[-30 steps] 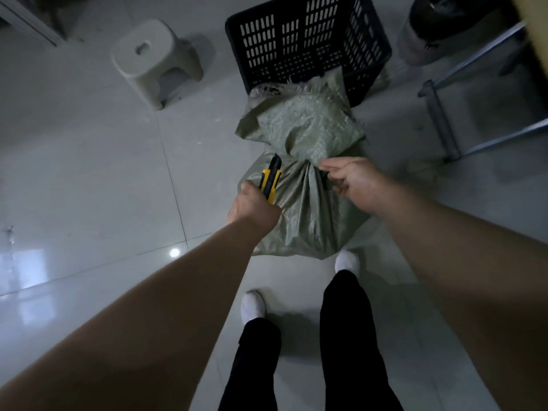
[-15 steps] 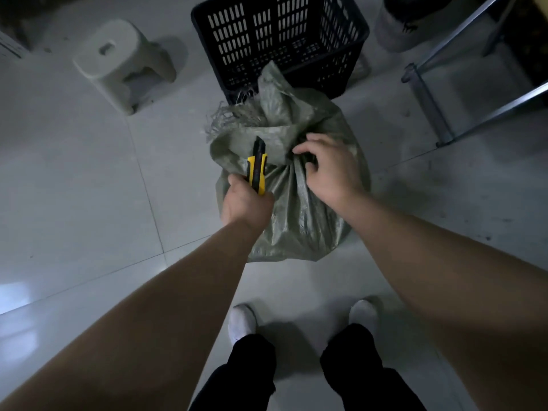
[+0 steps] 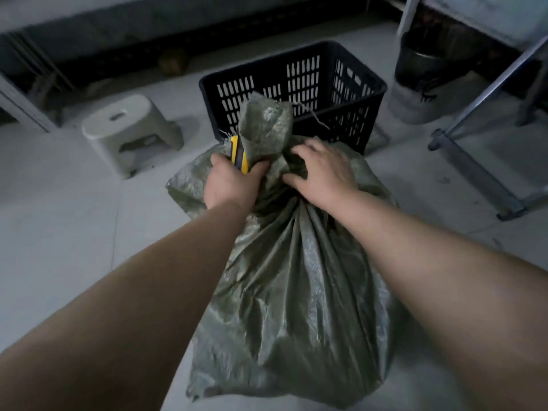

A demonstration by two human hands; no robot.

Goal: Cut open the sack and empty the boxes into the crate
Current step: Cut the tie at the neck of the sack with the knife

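Observation:
A grey-green woven sack [image 3: 296,292] stands on the floor in front of me, its neck gathered and tied, with the loose top flap sticking up. My left hand [image 3: 229,182] grips the neck from the left and also holds a yellow and black utility knife [image 3: 238,154] pointing up against the flap. My right hand [image 3: 321,170] presses on the gathered neck from the right, fingers curled into the folds. A black slotted plastic crate [image 3: 296,81] stands just behind the sack. The boxes are hidden inside the sack.
A small pale plastic stool [image 3: 130,132] sits to the left of the crate. A dark bin [image 3: 424,81] stands at the back right. Metal frame legs [image 3: 474,170] run along the floor on the right. A dark wall base crosses the back.
My head has come lower and closer, so the sack fills more of the view. My left hand has moved from beside the neck to gripping it, with the knife still in it.

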